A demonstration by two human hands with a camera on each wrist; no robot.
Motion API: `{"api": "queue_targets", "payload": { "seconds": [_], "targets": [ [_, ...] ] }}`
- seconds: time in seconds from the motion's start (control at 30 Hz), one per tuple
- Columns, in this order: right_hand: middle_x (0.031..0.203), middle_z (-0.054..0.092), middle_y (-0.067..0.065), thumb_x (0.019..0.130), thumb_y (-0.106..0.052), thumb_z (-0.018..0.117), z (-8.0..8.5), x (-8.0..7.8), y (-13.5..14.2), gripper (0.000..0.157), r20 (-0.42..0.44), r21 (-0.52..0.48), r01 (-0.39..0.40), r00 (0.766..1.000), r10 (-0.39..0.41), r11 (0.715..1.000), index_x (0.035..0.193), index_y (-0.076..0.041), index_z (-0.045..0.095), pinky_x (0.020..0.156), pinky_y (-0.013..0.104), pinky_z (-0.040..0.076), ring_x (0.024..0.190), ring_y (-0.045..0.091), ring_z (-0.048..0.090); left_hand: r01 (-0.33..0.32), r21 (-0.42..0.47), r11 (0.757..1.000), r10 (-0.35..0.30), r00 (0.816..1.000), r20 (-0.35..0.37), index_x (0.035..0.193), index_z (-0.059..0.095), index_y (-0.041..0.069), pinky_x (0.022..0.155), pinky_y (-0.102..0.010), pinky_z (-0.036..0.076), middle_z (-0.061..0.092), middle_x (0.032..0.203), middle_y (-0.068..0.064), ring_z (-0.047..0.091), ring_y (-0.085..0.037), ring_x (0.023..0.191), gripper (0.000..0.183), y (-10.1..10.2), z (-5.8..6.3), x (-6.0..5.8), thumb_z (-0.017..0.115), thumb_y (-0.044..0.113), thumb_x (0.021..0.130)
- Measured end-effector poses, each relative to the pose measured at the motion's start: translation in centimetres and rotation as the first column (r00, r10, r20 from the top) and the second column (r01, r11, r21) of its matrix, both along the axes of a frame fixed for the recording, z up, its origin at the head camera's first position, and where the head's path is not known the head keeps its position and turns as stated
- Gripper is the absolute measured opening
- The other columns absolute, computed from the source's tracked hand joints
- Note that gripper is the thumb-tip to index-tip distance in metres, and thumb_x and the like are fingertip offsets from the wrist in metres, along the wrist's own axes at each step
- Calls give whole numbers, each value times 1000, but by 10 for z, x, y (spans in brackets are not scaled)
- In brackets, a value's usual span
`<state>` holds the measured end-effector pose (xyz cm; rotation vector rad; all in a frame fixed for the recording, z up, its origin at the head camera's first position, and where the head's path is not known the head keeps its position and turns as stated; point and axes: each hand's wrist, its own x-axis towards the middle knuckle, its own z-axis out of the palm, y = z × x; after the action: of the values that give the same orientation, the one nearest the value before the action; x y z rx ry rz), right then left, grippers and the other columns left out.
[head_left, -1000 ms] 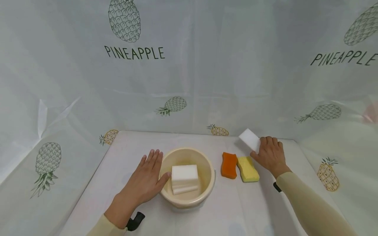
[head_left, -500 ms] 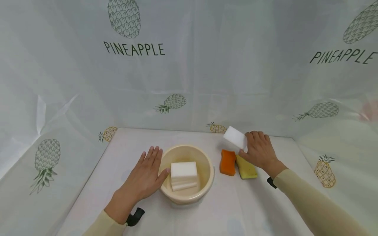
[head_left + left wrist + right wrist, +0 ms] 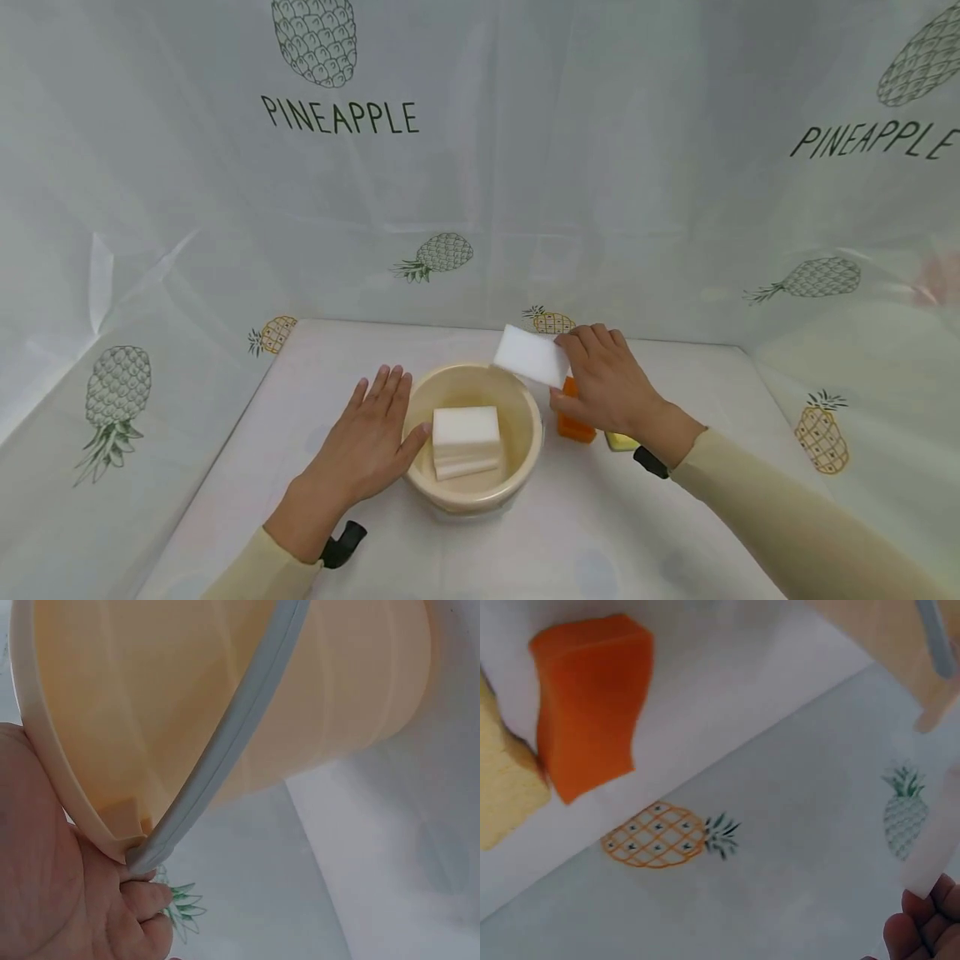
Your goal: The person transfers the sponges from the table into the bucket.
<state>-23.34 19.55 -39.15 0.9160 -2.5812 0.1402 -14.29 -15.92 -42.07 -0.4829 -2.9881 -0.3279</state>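
A cream bucket (image 3: 527, 454) with a grey handle (image 3: 225, 742) stands on the table, a stack of white sponges (image 3: 466, 442) inside it. My left hand (image 3: 367, 446) rests against the bucket's left rim, fingers straight and thumb lying over the edge. In my right hand (image 3: 607, 383), thumb and fingers pinch a white sponge block (image 3: 531, 356), held at the bucket's back right rim and overlapping it in the head view. Beneath that hand lie an orange sponge (image 3: 592, 705), partly covered in the head view, and a yellow sponge (image 3: 506, 765), mostly hidden there by the wrist.
The white table (image 3: 480, 567) ends at a back edge against a pale curtain (image 3: 480, 150) printed with pineapples. More of this sheeting hangs at both sides. Black straps (image 3: 343, 545) sit at both wrists.
My right hand has carried the white sponge block leftward from the table's back right, past the orange and yellow sponges, to the bucket's rim. The left hand has stayed at the bucket.
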Motion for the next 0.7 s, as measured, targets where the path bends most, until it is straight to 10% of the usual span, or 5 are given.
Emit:
{"api": "queue_targets", "payload": {
  "seconds": [0.7],
  "targets": [
    [121, 63, 3, 83, -45, 66, 2, 23, -70, 54, 185, 172, -212, 966, 180, 962, 127, -12, 63, 90, 37, 42, 108, 22, 52, -12, 24, 1000, 12, 1000, 1, 161, 33, -8, 130, -60, 19, 32, 169, -27, 25, -42, 160, 76, 0, 0, 2, 48, 47, 110]
  ]
}}
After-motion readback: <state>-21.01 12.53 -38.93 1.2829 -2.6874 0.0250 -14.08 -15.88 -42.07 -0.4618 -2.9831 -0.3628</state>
